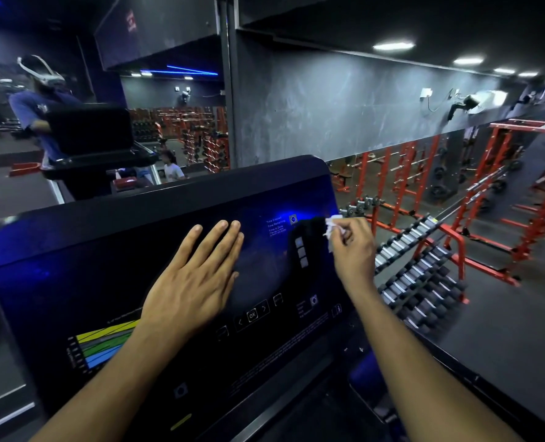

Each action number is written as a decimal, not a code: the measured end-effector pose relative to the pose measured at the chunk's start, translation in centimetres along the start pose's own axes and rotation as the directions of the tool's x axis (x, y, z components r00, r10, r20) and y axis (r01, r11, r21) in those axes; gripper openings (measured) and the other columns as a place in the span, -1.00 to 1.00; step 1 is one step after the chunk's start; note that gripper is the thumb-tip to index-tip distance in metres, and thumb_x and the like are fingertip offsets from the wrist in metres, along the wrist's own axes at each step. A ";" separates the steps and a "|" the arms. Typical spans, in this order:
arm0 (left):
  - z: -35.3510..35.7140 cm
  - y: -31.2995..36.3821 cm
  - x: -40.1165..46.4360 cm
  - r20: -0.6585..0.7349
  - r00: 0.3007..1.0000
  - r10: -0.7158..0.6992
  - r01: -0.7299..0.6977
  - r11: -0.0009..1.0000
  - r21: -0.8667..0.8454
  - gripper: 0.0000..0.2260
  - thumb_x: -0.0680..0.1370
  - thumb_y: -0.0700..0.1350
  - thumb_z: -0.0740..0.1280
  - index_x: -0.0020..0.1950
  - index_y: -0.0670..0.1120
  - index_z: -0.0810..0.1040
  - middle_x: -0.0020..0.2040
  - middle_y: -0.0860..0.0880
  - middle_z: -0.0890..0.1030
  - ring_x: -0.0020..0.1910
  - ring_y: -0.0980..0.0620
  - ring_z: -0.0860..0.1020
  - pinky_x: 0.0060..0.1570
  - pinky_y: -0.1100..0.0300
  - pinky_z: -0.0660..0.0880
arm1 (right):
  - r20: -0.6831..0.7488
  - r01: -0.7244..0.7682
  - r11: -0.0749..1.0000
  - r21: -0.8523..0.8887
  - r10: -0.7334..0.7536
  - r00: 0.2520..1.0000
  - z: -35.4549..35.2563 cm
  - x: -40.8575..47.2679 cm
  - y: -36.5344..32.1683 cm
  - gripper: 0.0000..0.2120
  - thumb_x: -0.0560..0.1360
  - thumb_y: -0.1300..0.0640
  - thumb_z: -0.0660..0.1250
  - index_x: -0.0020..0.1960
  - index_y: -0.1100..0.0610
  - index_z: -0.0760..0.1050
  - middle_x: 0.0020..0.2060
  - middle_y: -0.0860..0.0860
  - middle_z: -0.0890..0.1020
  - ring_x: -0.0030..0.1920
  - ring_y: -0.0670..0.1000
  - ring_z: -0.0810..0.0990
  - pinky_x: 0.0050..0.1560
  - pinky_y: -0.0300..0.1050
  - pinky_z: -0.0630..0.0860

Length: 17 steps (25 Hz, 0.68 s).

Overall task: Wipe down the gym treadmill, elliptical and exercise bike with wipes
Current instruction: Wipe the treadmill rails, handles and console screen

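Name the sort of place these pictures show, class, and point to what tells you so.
Most likely a gym. A dumbbell rack and red weight frames appear to the right, and the left hand rests on a machine console while the right hand holds a wipe.

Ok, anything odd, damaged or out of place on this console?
Nothing looks damaged or spilled. The left hand lies flat on the console screen, while the right hand pinches a crumpled white wipe at the screen's right edge.
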State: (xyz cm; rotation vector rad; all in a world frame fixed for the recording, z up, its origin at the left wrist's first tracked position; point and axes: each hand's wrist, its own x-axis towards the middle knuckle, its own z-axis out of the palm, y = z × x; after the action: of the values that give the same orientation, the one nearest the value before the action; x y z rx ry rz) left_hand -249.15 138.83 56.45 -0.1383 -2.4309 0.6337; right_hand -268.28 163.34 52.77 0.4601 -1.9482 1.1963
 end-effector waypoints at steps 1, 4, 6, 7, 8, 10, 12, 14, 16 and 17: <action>0.0 0.0 0.0 -0.001 1.000 0.001 -0.001 1.000 0.001 -0.44 0.71 0.05 -0.04 0.65 -0.20 0.02 0.67 -0.15 -0.03 0.66 -0.10 -0.05 0.60 -0.17 -0.02 | 0.009 -0.043 0.998 -0.034 0.044 0.999 -0.2 0.7 1.1 -0.95 0.57 0.25 0.34 -0.01 0.16 0.58 -0.04 -0.05 0.51 -0.14 -0.08 0.49 -0.08 0.02 0.54; 0.0 0.0 0.0 -0.001 1.000 -0.003 0.003 1.000 0.003 -0.44 0.71 0.05 -0.06 0.66 -0.19 0.01 0.67 -0.15 -0.04 0.66 -0.10 -0.06 0.59 -0.17 -0.01 | 0.029 -0.092 0.993 -0.068 0.095 0.995 0.6 0.8 2.4 -0.94 0.56 0.28 0.31 0.00 0.21 0.55 -0.03 0.03 0.52 -0.10 -0.01 0.52 -0.05 -0.09 0.48; 0.1 0.1 0.0 -0.002 1.000 -0.009 0.009 1.000 0.004 -0.44 0.71 0.05 -0.06 0.66 -0.20 0.00 0.67 -0.15 -0.04 0.66 -0.11 -0.06 0.60 -0.17 -0.02 | 0.014 -0.066 0.997 -0.044 0.067 0.998 1.8 -0.7 1.2 -0.93 0.53 0.32 0.30 -0.02 0.23 0.53 -0.04 0.08 0.54 -0.07 0.09 0.56 -0.04 -0.16 0.45; 0.1 0.1 0.0 -0.003 1.000 -0.010 0.010 1.000 0.010 -0.44 0.71 0.05 -0.05 0.66 -0.20 0.01 0.67 -0.15 -0.04 0.66 -0.11 -0.06 0.60 -0.17 -0.02 | 0.017 -0.020 0.999 -0.031 0.021 1.000 2.5 -2.0 -0.1 -0.93 0.51 0.33 0.30 -0.03 0.21 0.53 -0.04 0.08 0.55 -0.06 0.09 0.57 -0.03 -0.12 0.48; 0.1 0.2 0.0 -0.004 1.000 -0.008 0.008 1.000 0.015 -0.44 0.72 0.05 -0.04 0.66 -0.20 0.01 0.67 -0.15 -0.03 0.66 -0.11 -0.05 0.60 -0.17 -0.02 | 0.032 0.047 0.999 -0.015 -0.046 0.998 3.1 -3.6 -1.5 -0.92 0.50 0.33 0.32 -0.04 0.20 0.53 -0.04 0.07 0.56 -0.06 0.08 0.58 -0.02 -0.09 0.50; -0.1 0.2 0.0 -0.006 1.000 -0.007 0.007 1.000 0.018 -0.44 0.72 0.05 -0.03 0.65 -0.20 0.03 0.67 -0.16 -0.01 0.65 -0.11 -0.04 0.60 -0.17 -0.02 | 0.099 0.188 0.982 0.018 -0.189 0.977 3.9 -7.1 -4.0 -0.90 0.48 0.34 0.33 -0.05 0.19 0.55 -0.05 0.06 0.58 -0.06 0.06 0.59 0.01 -0.11 0.51; -0.2 0.2 -0.1 -0.005 1.000 -0.009 0.009 1.000 0.022 -0.44 0.72 0.05 -0.04 0.65 -0.20 0.04 0.67 -0.16 -0.01 0.66 -0.11 -0.04 0.60 -0.17 -0.02 | 0.158 0.290 0.956 0.043 -0.293 0.943 4.0 -8.9 -5.1 -0.90 0.49 0.34 0.33 -0.05 0.19 0.57 -0.06 0.05 0.59 -0.05 0.04 0.59 0.04 -0.17 0.52; -0.3 0.3 -0.1 -0.004 1.000 -0.011 0.011 1.000 0.024 -0.44 0.71 0.05 -0.04 0.65 -0.20 0.03 0.67 -0.15 -0.01 0.66 -0.11 -0.04 0.60 -0.16 -0.03 | 0.188 0.347 0.937 0.042 -0.348 0.918 3.6 -7.8 -4.0 -0.90 0.50 0.33 0.32 -0.05 0.19 0.58 -0.07 0.04 0.59 -0.06 0.04 0.59 0.03 -0.15 0.53; -0.2 0.4 -0.2 -0.002 1.000 -0.013 0.013 1.000 0.023 -0.44 0.71 0.05 -0.05 0.66 -0.20 0.02 0.67 -0.15 -0.01 0.65 -0.11 -0.04 0.60 -0.16 -0.03 | 0.159 0.299 0.954 -0.001 -0.295 0.942 2.9 -5.2 -1.6 -0.91 0.50 0.33 0.30 -0.06 0.20 0.56 -0.08 0.05 0.56 -0.08 0.06 0.57 0.00 -0.07 0.53; -0.2 0.4 -0.2 -0.004 1.000 -0.015 0.015 1.000 0.026 -0.44 0.72 0.05 -0.05 0.66 -0.20 0.02 0.67 -0.15 -0.01 0.66 -0.10 -0.04 0.60 -0.15 -0.03 | 0.120 0.231 0.973 -0.026 -0.227 0.967 2.3 -3.7 -0.2 -0.91 0.50 0.33 0.29 -0.06 0.20 0.55 -0.08 0.06 0.55 -0.09 0.05 0.55 -0.01 -0.02 0.53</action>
State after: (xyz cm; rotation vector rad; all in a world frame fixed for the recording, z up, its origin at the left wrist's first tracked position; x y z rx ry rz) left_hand -248.95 139.21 56.28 -0.1109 -2.4174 0.6571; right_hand -266.89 160.88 49.43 0.7275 -1.9507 1.0007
